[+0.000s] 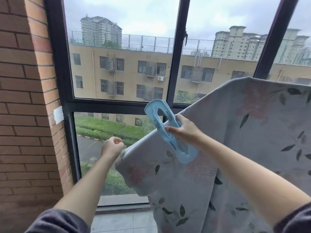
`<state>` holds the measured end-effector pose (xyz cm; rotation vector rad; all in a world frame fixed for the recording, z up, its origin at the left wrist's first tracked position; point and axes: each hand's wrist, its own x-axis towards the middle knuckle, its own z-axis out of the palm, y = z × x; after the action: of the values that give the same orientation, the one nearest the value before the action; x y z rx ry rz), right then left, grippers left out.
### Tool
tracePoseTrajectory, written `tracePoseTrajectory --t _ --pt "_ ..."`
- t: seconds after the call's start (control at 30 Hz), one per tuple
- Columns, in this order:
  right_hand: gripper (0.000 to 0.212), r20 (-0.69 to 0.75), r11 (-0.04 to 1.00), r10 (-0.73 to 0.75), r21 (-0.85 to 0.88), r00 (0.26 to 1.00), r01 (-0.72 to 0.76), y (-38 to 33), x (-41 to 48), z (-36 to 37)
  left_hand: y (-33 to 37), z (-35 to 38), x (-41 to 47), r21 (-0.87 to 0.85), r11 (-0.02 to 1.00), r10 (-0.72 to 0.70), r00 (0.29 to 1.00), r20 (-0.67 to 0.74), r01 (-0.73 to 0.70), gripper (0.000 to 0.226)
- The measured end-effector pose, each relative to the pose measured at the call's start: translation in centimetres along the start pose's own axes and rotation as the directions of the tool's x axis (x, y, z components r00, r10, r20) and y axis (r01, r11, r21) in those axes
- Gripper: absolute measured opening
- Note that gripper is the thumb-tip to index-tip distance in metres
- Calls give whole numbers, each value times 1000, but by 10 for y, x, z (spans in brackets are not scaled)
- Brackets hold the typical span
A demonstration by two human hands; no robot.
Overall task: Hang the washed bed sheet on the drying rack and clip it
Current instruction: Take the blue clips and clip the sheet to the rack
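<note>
**Two hands at the sheet's ridge, clip not seated**

Both forearms reach up from dark sleeves (55, 221). The right hand (182, 130) is on the ridge line of the bed sheet (235, 132), with its fingers wrapped round the middle of the blue clip (157, 122). The left hand (111, 147) sits just off the sheet's lower-left corner. Its fingers are curled, but I cannot tell whether they pinch the sheet's edge.

Key relation: the clip's long axis runs diagonally. Its lower end overlaps the sheet below the ridge, and its upper end sticks out past the ridge toward the glass. I cannot tell if it bites yet. The right hand is the nearer one, and the clip likely needs to straddle the ridge.

The sheet is pale grey-blue with a faded floral and leaf print. It is draped over a hidden support, its ridge rising to the upper right. No rack is visible.

Beyond the sheet is a dark window frame (176, 64), with a brick wall (21, 98) to the left of the sheet. The farthest thing is a set of beige buildings (126, 73).
</note>
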<state>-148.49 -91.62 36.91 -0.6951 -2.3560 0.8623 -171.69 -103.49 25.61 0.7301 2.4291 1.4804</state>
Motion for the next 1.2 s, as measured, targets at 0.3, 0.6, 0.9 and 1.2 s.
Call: tracePoseTrajectory --t 0.3,0.6,0.9,1.2 --pt "24 -148 998 67 7 987 -66 54 -38 -99 99 141 -64 -99 869 464 729 504 -485 86" --pt "17 -56 998 54 39 997 -52 124 -69 -190 130 126 -43 313 937 247 929 -277 -156 10" --pt "22 23 999 27 22 999 -27 166 -82 -202 170 167 -109 236 936 303 940 -159 -261 22" --pt "45 -25 996 -70 58 997 72 152 -76 -229 249 138 -102 270 895 426 856 -291 -354 21"
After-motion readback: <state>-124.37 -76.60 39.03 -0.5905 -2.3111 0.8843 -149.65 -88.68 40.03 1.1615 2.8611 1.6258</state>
